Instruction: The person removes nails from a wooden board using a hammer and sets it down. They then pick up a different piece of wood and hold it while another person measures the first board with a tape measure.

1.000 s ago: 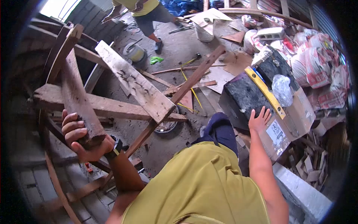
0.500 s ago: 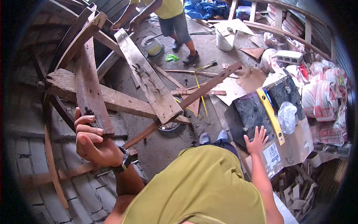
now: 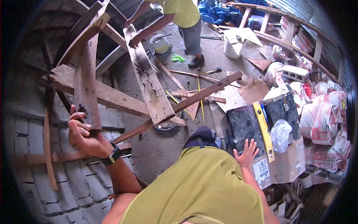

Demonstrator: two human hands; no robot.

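Note:
My left hand (image 3: 84,136) is at the lower end of a weathered wooden plank (image 3: 86,86), its fingers curled against the plank's side and the end above my palm. A black watch sits on that wrist. The plank crosses a thick wooden beam (image 3: 115,100) with a ragged left end. My right hand (image 3: 246,152) has its fingers spread at the edge of a black-topped cardboard box (image 3: 244,125), and holds nothing. Just beyond it lies a yellow spirit level (image 3: 264,130), with a crumpled clear plastic bag (image 3: 280,133) alongside.
A co-worker in a yellow shirt (image 3: 182,13) grips the far end of a nail-studded board (image 3: 143,76). A narrow timber (image 3: 207,93) slants across the floor. Buckets (image 3: 160,45), a hammer (image 3: 214,70), a hollow block (image 3: 294,72) and stacked sacks (image 3: 322,117) lie around.
The co-worker has bent closer, one hand now further down the nail-studded board. My view has shifted slightly. My left hand stays at the plank's end and my right hand stays spread at the box.

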